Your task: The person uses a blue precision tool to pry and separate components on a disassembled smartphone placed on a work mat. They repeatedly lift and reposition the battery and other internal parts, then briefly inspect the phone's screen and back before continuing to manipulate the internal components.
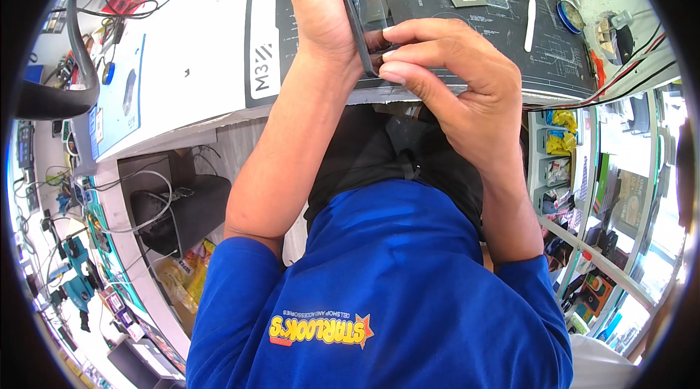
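Phone (353,13) tilted over the black mat's (561,61) near edge. My left hand (321,6) grips its long sides, presumably for steadiness; my right hand (467,61) has bunched fingertips at its near end; pinching, I cannot tell.

Blue shirt (423,279), short-sleeved — yellow lettering (319,329), black trousers (350,152)

Both hands (470,72) touch a dark phone (364,13); black mat (558,61) beneath
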Demonstrator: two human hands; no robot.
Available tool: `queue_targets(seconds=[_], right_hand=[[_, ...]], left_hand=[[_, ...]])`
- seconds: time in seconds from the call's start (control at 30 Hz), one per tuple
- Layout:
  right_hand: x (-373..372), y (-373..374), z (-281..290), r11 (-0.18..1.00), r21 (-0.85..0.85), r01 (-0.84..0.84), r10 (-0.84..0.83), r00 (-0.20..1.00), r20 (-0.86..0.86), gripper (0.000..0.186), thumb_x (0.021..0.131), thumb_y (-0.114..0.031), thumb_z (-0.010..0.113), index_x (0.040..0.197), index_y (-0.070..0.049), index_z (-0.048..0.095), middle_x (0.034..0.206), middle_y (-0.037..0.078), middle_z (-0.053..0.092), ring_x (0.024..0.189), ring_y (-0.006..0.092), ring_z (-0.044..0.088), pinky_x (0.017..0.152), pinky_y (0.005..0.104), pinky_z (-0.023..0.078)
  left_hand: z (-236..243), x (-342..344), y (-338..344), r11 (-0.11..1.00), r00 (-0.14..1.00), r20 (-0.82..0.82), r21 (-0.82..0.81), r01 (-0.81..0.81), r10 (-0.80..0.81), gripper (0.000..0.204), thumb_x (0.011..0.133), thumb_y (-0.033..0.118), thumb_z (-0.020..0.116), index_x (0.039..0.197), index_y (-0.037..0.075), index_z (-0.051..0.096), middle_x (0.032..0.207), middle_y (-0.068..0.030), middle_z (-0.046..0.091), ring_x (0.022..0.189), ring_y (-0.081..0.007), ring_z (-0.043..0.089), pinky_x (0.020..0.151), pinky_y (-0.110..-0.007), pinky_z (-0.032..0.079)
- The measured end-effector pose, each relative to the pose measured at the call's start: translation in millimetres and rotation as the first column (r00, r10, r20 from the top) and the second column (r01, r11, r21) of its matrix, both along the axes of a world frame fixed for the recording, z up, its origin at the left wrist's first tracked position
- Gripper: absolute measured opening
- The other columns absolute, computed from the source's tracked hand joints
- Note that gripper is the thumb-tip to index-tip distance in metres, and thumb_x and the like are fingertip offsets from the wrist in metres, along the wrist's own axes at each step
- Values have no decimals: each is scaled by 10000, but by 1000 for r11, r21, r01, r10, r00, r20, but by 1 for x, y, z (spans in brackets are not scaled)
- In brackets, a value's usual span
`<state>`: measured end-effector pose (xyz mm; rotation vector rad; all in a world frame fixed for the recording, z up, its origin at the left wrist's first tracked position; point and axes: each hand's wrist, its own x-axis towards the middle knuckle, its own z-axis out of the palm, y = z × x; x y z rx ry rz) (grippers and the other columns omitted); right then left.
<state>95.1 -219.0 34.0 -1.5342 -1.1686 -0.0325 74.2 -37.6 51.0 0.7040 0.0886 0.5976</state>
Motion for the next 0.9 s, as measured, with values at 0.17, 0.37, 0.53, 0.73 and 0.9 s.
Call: queue_targets(seconds=[0.17,0.37,0.53,0.73,0.9], right_hand=[[-1,-1,2,999,42,0,-1,1000,17,114,888,-27,885,997,-47,857,1102,107,836,954,227,791,858,337,617],[-1,-9,9,999,4,-31,31,999,14,114,904,-18,878,1016,-22,854,1166,132,832,1065,230,764,943,363,591],[-7,-11,16,1000,2,-7,7,1000,13,126,895,-26,887,1018,-33,859,1170,125,824,1066,229,762,942,361,588],[-10,-14,19,1000,-11,8,-8,1000,4,124,891,-26,891,1011,-41,863,1169,126,824,1067,236,767,948,370,591],[-11,-12,17,1000,7,-6,7,998,-56,105,906,-32,888,1004,-41,854,1152,145,827,1062,257,781,969,380,594]], left_hand=[[7,-1,-4,991,994,-43,88,-97,101,552,1135,581,618,1306,57,623,901,-54,663,615,-135,632,497,-251,531],[13,-3,-8,999,998,53,19,-41,40,566,1135,589,614,1304,50,647,902,-63,680,618,-145,648,483,-259,532],[20,-6,-10,995,991,123,-71,63,-54,561,1147,581,592,1318,51,664,904,-85,716,636,-169,668,493,-276,544],[19,-5,-9,999,992,122,-9,39,-37,565,1154,572,581,1360,50,647,941,-89,724,651,-180,675,514,-279,555],[18,-10,-5,989,986,120,103,105,-117,630,1149,638,526,1404,71,631,1080,-101,657,773,-185,589,667,-323,505]])
